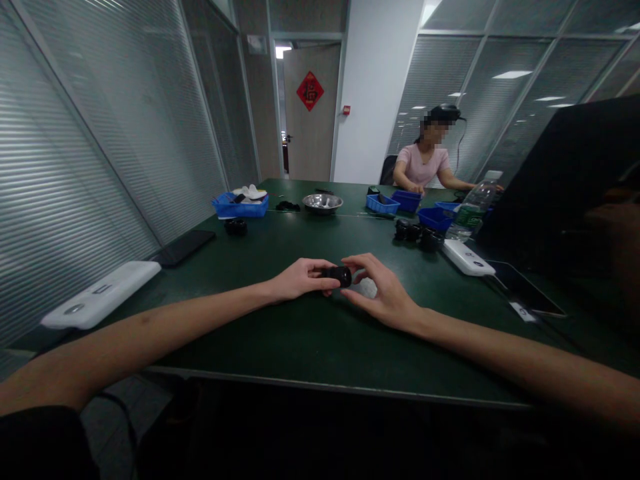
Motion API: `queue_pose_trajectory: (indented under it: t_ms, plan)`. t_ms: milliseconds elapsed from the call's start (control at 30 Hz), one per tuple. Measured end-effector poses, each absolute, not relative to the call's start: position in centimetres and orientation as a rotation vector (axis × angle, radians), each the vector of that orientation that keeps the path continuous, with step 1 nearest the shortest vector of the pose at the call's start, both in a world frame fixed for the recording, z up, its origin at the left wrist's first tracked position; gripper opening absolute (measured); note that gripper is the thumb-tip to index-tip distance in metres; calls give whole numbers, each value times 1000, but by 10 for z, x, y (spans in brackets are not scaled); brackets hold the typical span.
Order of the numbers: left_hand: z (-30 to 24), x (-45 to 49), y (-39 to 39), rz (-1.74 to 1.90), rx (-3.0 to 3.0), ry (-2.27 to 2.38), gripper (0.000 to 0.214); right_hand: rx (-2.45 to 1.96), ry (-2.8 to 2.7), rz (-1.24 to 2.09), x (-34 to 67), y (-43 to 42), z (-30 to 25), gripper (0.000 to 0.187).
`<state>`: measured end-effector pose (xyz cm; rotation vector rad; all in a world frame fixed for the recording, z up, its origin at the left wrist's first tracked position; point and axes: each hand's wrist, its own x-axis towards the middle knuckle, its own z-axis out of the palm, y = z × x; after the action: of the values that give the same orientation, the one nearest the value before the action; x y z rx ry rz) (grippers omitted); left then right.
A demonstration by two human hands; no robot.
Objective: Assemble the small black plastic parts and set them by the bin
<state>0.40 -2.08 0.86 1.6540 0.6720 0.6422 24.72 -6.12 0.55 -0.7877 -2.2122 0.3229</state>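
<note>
Above the middle of the green table (300, 347), my left hand (300, 279) is closed around a short black cylinder (341, 276). The cylinder's glossy round end faces right, and its kind is not clear. My right hand (383, 293) curves around the space by that end, thumb and forefinger apart. A white crumpled wad (369, 288) shows inside the curve of my right hand, seemingly against the palm; its material is hard to make out, and the lower fingers are partly hidden.
Black round parts (413, 231) sit at right, others (236, 227) at left. Farther back are a metal bowl (323, 204), blue baskets (243, 208) and a water bottle (473, 207). White power banks (103, 293) and a dark screen flank me. Another person (425, 163) works opposite.
</note>
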Motion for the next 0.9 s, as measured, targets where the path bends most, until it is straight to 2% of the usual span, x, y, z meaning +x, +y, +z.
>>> queue_pose_trajectory:
  t_ms: [167,433,700,833,900]
  plan:
    - [8,4,-20,640,1647,671,47,-832,-2225,352,248,-61,5,32]
    - [6,3,-19,656,1680,671,44,-836,-2188,358,247,-60,4,41]
    - [8,3,-20,645,1642,664,43,-792,-2237,323,250,-60,5,33]
    - [6,4,-19,661,1632,665,48,-808,-2194,354,249,-60,5,42]
    - [5,4,-18,663,1629,666,48,-846,-2188,377,248,-60,5,39]
